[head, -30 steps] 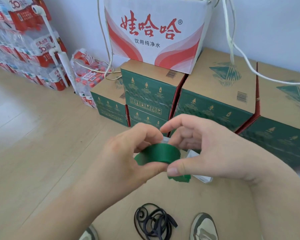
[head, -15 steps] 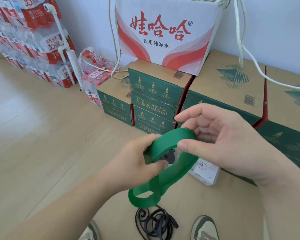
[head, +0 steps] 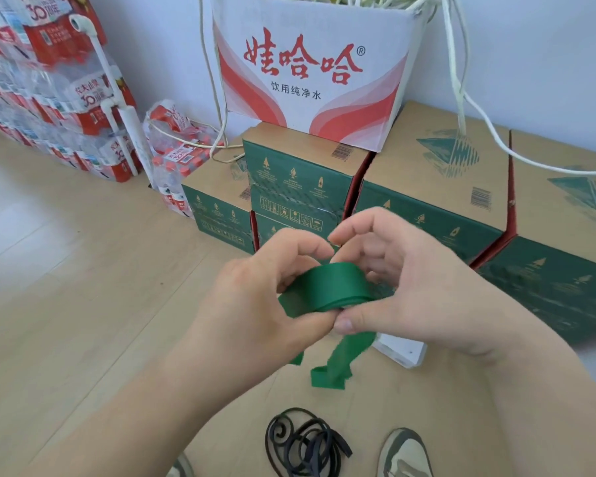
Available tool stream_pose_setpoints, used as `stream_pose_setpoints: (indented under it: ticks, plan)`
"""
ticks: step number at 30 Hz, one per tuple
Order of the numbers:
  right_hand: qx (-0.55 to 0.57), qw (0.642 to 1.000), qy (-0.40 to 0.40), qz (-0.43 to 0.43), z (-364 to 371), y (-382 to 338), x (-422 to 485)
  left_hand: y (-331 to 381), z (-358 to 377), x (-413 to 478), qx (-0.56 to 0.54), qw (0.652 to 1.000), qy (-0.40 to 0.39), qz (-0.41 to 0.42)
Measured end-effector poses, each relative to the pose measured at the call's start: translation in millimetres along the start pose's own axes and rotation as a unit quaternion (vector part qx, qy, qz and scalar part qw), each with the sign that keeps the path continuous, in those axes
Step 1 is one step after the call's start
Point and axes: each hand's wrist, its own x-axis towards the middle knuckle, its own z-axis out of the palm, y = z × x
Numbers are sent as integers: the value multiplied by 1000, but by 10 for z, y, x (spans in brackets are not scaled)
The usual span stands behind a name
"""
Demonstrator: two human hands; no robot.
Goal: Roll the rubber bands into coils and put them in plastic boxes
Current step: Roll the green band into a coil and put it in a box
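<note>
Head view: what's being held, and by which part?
The green band, by its coiled part: left hand and right hand both pinch the coil; the loose tail hangs below.

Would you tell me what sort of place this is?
Probably a storeroom or stock corner: shrink-wrapped packs of bottled water stacked by the wall, green cartons lined up on the wooden floor, and a white-and-red drinking-water carton on top.
</note>
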Motion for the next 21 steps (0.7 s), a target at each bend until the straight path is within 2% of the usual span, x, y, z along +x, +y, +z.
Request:
stream_pose_setpoints:
  ticks: [5,7,11,14,18,21]
  plan:
    - [-44,998,44,-22,51,3,8,-85,0,46,44,999,-19,10]
    - [-27,997,66,-33,85,-1,7,-133,5,65,57,998,-24,11]
    - [37,987,145,-63,103,-44,20,-311,17,55,34,994,-76,-66]
    - [55,974,203,-79,22,-44,37,-440,22,49,11,989,-116,-88]
    - [57,972,213,-78,-21,-12,47,-410,30,69,-35,987,-122,-103]
    - [31,977,198,-79,17,-9,40,-371,104,61,-37,992,-83,-83]
